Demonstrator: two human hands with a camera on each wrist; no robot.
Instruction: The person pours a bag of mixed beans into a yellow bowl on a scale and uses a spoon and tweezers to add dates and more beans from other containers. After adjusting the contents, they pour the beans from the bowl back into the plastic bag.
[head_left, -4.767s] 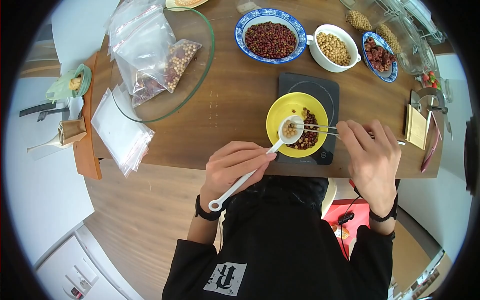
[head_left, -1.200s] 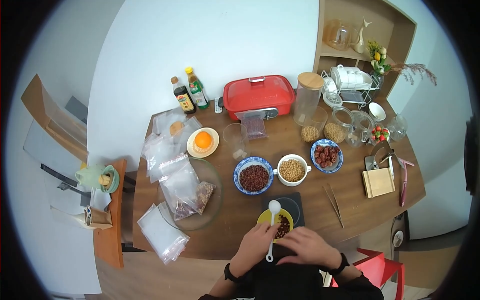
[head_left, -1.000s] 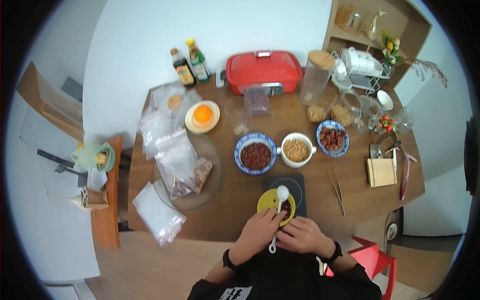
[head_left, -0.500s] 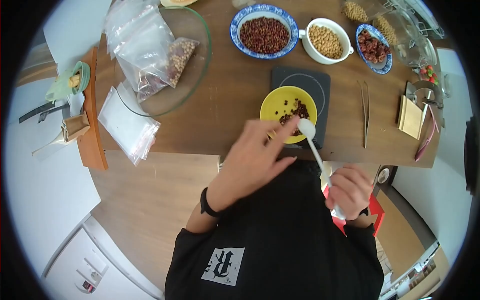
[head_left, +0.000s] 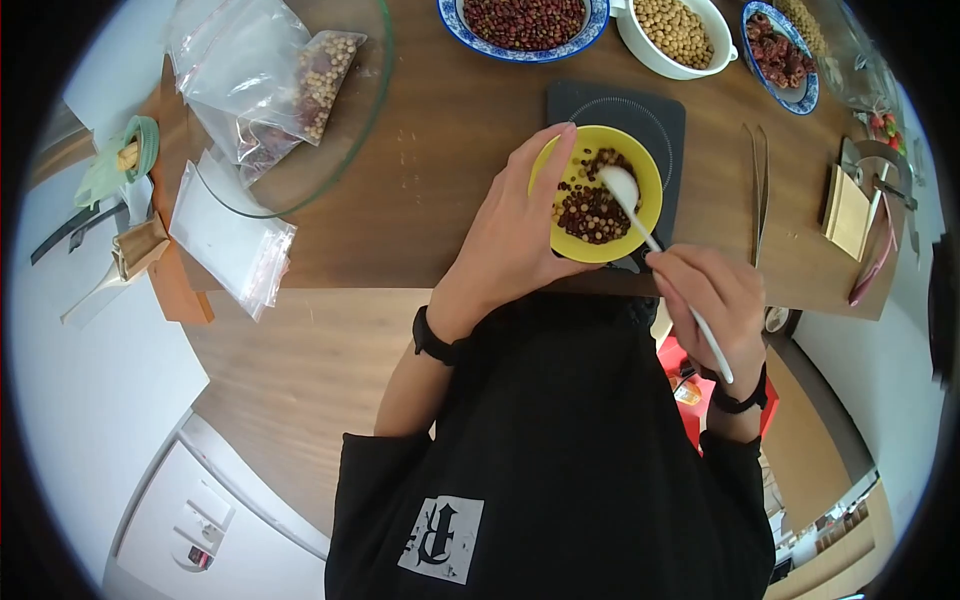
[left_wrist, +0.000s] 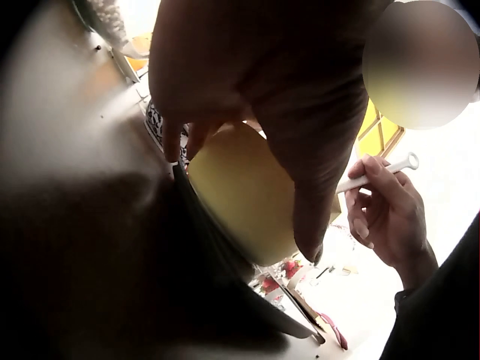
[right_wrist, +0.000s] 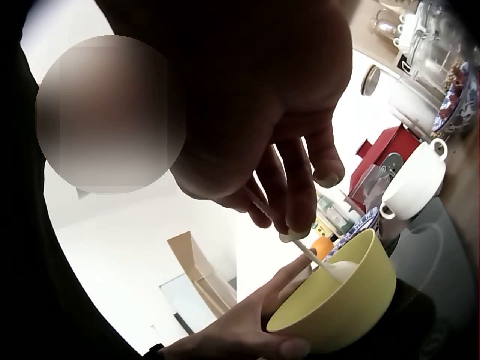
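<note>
My left hand [head_left: 505,225] grips a yellow bowl [head_left: 645,160] from its left side, thumb at the near side and fingers at the far side. Inside the bowl lie dark red beans [head_left: 595,215] mixed with some pale round ones. My right hand [head_left: 715,300] pinches the handle of a white spoon [head_left: 620,187], whose head dips into the bowl among the beans. The right wrist view shows the spoon [right_wrist: 341,271] slanting down past the bowl's rim. Under the bowl is a flat black plate [head_left: 570,105] with a ring mark. Tweezers [head_left: 763,215] lie on the table at right.
Behind stand a blue-and-white bowl [head_left: 530,55] of red beans, a white two-handled pot [head_left: 690,72] of pale beans and a small bowl [head_left: 810,98] of dried fruit. At left, a glass bowl [head_left: 385,60] holds zip bags, beside a stack of flat bags [head_left: 230,235].
The tweezers went from my right hand onto the table. The spoon passed from my left hand to my right. My left hand now holds the bowl, and the spoon is in the beans.
</note>
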